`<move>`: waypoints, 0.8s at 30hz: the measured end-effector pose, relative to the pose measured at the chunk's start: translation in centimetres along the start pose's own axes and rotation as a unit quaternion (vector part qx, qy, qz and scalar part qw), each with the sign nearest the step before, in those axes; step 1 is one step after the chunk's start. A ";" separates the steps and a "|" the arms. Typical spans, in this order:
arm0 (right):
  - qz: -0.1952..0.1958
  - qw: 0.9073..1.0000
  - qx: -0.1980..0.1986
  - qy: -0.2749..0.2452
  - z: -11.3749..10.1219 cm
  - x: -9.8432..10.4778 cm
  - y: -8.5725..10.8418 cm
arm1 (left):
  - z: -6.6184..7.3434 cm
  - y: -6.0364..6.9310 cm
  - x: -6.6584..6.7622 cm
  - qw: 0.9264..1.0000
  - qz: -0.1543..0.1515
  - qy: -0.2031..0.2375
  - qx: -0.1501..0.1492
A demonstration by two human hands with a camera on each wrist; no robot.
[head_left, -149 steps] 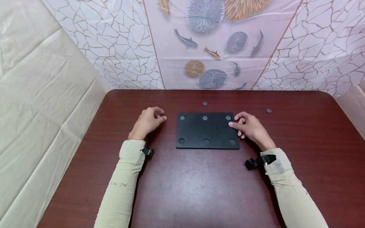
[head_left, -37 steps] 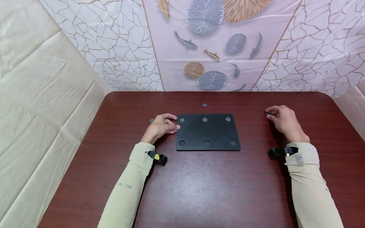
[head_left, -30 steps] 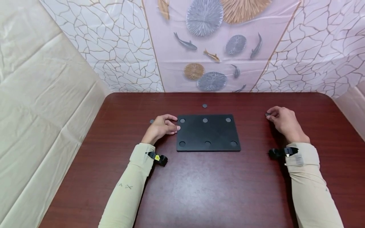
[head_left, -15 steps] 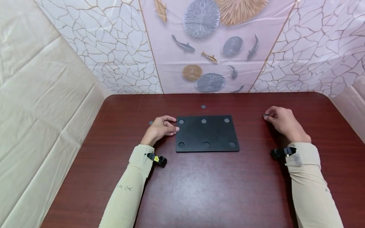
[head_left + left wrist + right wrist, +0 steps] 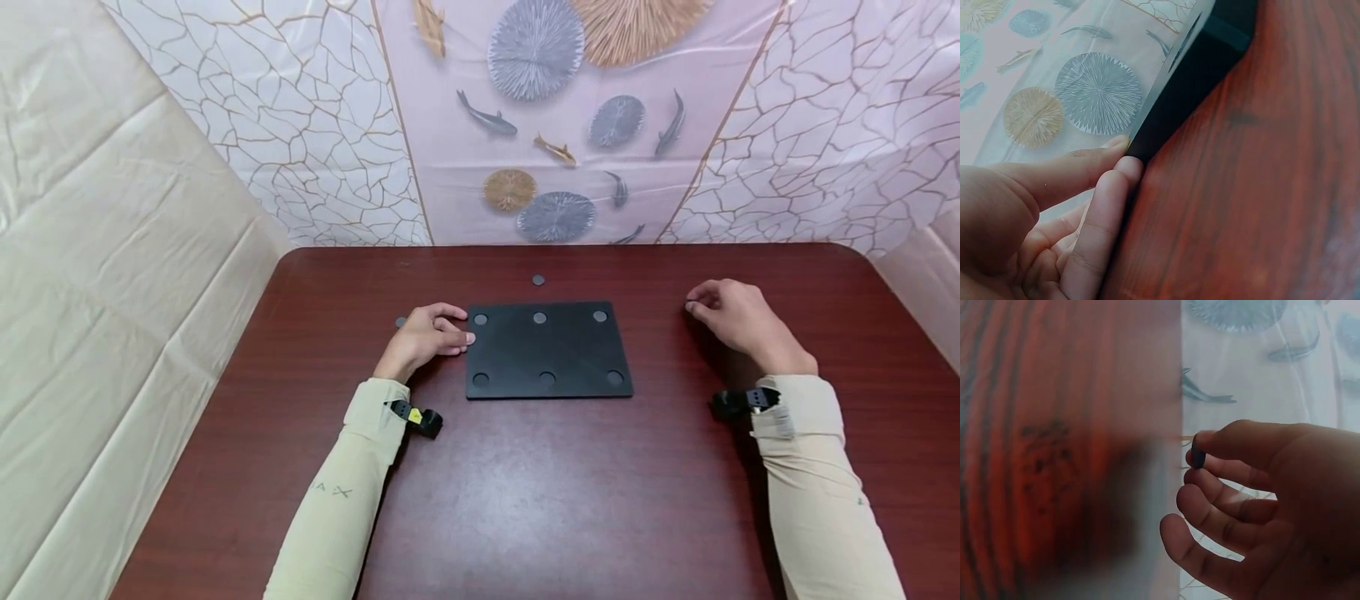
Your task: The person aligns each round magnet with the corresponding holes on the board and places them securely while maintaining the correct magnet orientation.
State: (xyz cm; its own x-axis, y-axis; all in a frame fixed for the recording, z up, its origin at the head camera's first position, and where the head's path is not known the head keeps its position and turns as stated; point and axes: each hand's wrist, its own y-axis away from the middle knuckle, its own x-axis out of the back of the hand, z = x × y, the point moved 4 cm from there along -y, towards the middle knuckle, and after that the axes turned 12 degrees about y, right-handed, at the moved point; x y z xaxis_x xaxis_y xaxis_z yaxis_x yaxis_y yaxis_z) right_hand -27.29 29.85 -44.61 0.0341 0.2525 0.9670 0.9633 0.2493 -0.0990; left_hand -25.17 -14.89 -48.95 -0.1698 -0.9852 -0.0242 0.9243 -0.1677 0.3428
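Disc in hand: a thin, round, dark grey disc [image 5: 1198,452] is pinched between thumb and forefinger of the right hand [image 5: 738,317], well apart from the plate, to its right; the other fingers are loosely bent.
Plate: a flat, black, rectangular, apparently plastic plate [image 5: 547,346] is pinched lightly at its left edge by the left hand [image 5: 420,337], thumb on top.
Recesses: the far three look filled with grey; the round near recesses [image 5: 481,380] look unfilled.
Loose discs: one grey disc [image 5: 538,280] is seen beyond the plate, another [image 5: 401,322] is partly hidden by the left hand.
Care: the plate is best braced without tilting; the disc should be levelled, centred over a recess, then pressed flat.
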 end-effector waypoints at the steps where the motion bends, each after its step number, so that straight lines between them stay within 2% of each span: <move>1: 0.003 1.000 0.000 -0.003 -0.3 0.2 -0.1 | 0.1 0.1 0.1 1.000 0.002 -0.001 0.001; 5: -0.002 1.000 -0.007 -0.019 -1.4 0.8 0.1 | 0.1 0.2 0.4 1.000 0.010 0.000 0.000; 8: -0.004 1.000 -0.003 -0.013 -2.2 1.5 0.4 | 0.1 0.0 0.2 1.000 0.001 0.007 -0.005; 11: 0.004 1.000 0.019 -0.005 -2.8 1.9 1.0 | -0.1 0.0 -0.2 1.000 -0.008 0.006 -0.003; 17: 0.034 0.996 0.082 0.001 -4.3 2.6 1.4 | 0.0 0.2 -0.1 1.000 0.005 0.002 -0.003; 24: 0.058 0.991 0.119 0.007 -6.1 2.6 2.0 | 0.1 0.0 -0.2 1.000 0.002 0.003 -0.001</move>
State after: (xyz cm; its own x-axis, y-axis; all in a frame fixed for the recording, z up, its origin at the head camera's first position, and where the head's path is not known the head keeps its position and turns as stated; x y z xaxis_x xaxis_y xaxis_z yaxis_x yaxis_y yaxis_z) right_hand -23.62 25.31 -40.86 0.1461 0.2791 0.9491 0.8626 0.4337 -0.2603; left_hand -25.17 -14.70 -48.86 -0.1649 -0.9859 -0.0277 0.9257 -0.1645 0.3406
